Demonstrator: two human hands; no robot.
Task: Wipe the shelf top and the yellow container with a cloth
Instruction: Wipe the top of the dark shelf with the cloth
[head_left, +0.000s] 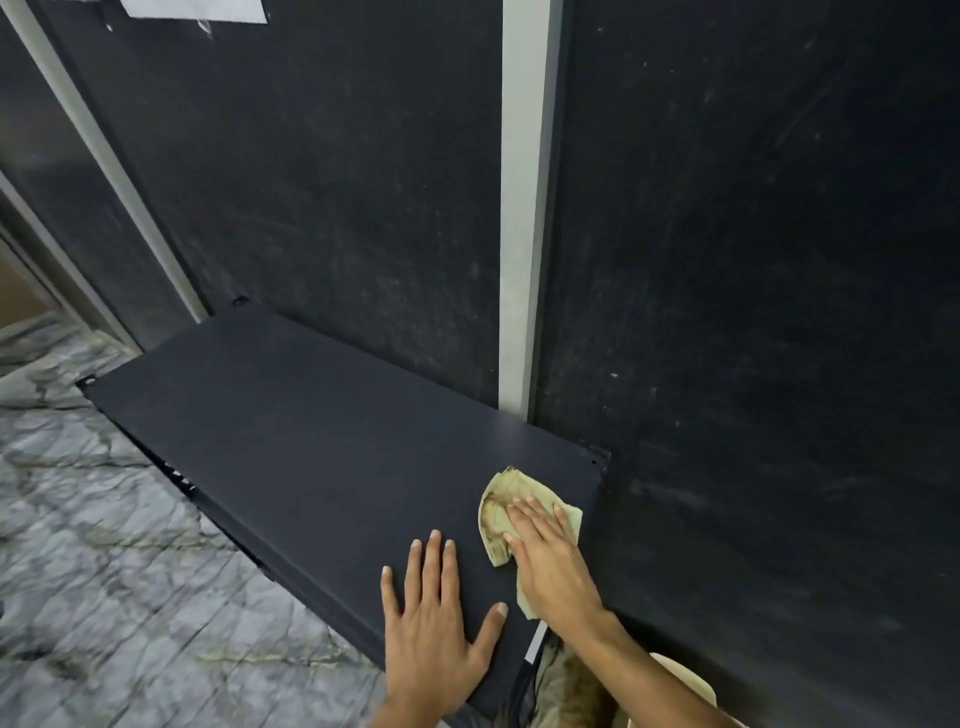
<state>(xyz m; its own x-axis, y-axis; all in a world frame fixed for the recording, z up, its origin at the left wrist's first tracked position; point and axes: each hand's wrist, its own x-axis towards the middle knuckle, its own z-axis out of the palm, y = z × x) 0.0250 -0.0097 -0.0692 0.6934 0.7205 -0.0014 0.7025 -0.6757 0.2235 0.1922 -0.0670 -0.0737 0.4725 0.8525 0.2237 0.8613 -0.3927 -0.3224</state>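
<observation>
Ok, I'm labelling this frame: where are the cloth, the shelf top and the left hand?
Crumpled yellow-green cloth (501, 499): head view, exposed folds beyond the fingertips.
Flat black shelf top (291, 441): head view, bare middle.
Left hand (434, 631): head view, back of hand.

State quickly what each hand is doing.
Left hand: open, flat on the black shelf top.
Right hand: open, pressing the crumpled yellowish cloth.

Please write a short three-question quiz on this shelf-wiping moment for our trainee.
1. True or false: the right hand presses the cloth flat on the shelf top.
2. Where is the left hand? A) lifting the cloth B) flat on the shelf top C) on the wall
3. Fill in: the cloth lies near the shelf's ___ end, as the wearer sees it.

Key: 1 true; 2 B; 3 right
</observation>
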